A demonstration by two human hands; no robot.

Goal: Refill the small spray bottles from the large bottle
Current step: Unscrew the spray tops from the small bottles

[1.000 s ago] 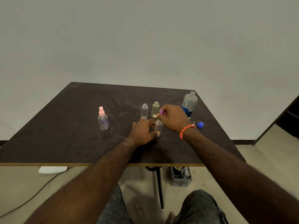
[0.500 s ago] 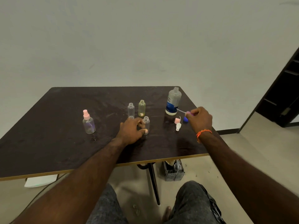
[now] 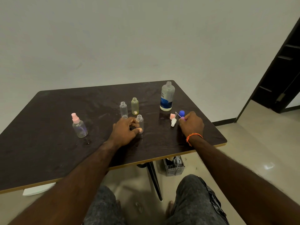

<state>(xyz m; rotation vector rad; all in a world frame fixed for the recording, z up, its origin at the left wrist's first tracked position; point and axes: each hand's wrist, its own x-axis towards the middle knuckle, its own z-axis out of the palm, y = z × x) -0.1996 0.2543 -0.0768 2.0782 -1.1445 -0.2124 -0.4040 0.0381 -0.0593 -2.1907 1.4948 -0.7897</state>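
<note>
Left hand (image 3: 125, 129) fingers clamped on an uncapped small clear bottle (image 3: 140, 123), upright on the table (image 3: 48, 151). Right hand (image 3: 192, 123) fingers pinched on a purple spray head (image 3: 182, 118), beside two loose spray heads (image 3: 173, 119) and blue cap (image 3: 182, 113). Far right: large bottle (image 3: 167, 96), uncapped, upright.

One large bottle (image 3: 167, 96) uncapped, four small spray bottles counted, one capped in pink (image 3: 78, 125), three open (image 3: 123, 109) (image 3: 134, 106) (image 3: 140, 123), three loose spray heads (image 3: 172, 116) (image 3: 173, 122) (image 3: 181, 118), one blue cap (image 3: 182, 113), two hands (image 3: 125, 129) (image 3: 192, 123).
</note>
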